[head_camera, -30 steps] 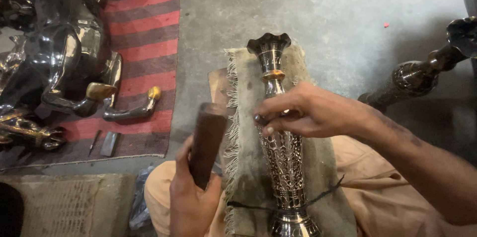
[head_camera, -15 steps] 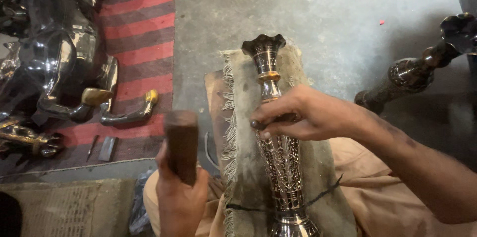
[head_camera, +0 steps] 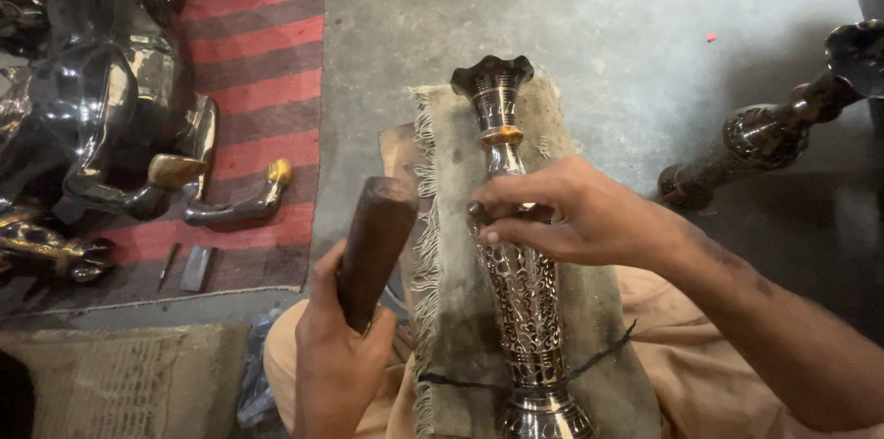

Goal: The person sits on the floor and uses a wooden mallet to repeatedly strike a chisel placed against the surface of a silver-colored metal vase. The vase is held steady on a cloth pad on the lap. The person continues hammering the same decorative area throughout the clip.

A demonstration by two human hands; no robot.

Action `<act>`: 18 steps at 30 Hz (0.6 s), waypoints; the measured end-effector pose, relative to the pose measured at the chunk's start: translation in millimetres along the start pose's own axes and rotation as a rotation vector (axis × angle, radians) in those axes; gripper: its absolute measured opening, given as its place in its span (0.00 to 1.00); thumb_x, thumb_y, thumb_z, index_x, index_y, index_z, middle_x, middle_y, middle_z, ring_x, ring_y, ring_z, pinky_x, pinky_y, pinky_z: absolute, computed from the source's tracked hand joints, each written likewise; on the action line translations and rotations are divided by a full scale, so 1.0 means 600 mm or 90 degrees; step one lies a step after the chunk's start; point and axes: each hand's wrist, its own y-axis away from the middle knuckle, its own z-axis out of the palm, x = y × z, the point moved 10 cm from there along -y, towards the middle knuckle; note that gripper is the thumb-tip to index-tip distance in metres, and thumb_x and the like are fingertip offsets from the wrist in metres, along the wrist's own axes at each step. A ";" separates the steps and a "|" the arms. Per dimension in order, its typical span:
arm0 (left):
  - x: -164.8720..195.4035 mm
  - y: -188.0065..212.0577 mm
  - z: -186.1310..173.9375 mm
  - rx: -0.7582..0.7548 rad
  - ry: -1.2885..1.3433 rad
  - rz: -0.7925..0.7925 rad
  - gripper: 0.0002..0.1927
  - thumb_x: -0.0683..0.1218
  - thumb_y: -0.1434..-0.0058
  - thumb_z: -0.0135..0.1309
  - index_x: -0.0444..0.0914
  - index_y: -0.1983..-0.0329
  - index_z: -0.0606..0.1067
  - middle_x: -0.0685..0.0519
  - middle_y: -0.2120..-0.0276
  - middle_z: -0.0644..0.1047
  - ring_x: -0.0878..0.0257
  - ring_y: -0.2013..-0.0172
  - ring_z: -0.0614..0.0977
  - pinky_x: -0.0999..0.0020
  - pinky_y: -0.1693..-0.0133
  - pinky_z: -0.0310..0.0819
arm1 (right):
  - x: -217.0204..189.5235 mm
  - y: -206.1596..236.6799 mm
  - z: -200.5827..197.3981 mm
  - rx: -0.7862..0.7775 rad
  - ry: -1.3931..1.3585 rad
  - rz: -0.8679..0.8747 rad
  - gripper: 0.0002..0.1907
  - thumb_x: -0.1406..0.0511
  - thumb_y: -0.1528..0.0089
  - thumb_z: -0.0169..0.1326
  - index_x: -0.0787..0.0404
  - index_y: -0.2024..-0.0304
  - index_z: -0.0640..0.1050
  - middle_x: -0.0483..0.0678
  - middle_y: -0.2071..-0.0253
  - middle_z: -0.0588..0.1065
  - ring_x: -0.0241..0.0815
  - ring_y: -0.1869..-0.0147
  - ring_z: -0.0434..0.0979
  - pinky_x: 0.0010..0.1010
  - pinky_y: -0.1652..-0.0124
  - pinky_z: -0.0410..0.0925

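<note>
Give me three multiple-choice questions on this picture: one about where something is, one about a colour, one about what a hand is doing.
1. Where does the engraved metal vase lie?
A. on the fringed cloth pad
B. on the striped rug
C. on the bare floor

2. What colours are the stripes of the rug?
A. blue and white
B. red and dark grey
C. green and yellow

3. What is the left hand doing?
A. resting open
B. gripping a wooden mallet
C. holding a brush

Answers: A, the vase rests on the pad; B, red and dark bands alternate; B, fingers wrap the wooden handle.
</note>
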 end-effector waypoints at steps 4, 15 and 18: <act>0.019 0.001 -0.014 0.030 0.090 0.050 0.38 0.36 0.48 0.58 0.41 0.32 0.62 0.44 0.55 0.79 0.50 0.59 0.85 0.62 0.57 0.78 | -0.020 0.000 -0.007 0.022 0.016 -0.046 0.16 0.65 0.39 0.61 0.58 0.48 0.80 0.46 0.56 0.85 0.38 0.59 0.88 0.31 0.58 0.82; 0.097 0.000 -0.030 0.039 -0.105 0.235 0.40 0.34 0.51 0.59 0.42 0.33 0.65 0.42 0.50 0.75 0.43 0.49 0.79 0.53 0.49 0.73 | 0.000 0.000 0.000 -0.003 0.016 -0.009 0.11 0.66 0.39 0.60 0.54 0.53 0.83 0.43 0.64 0.86 0.35 0.65 0.88 0.30 0.63 0.81; 0.080 -0.007 -0.032 0.046 -0.150 0.177 0.40 0.36 0.50 0.60 0.45 0.32 0.66 0.44 0.58 0.74 0.46 0.55 0.79 0.51 0.52 0.73 | -0.003 0.003 -0.002 0.009 0.034 -0.036 0.13 0.65 0.38 0.61 0.54 0.51 0.81 0.44 0.59 0.85 0.36 0.61 0.88 0.30 0.62 0.82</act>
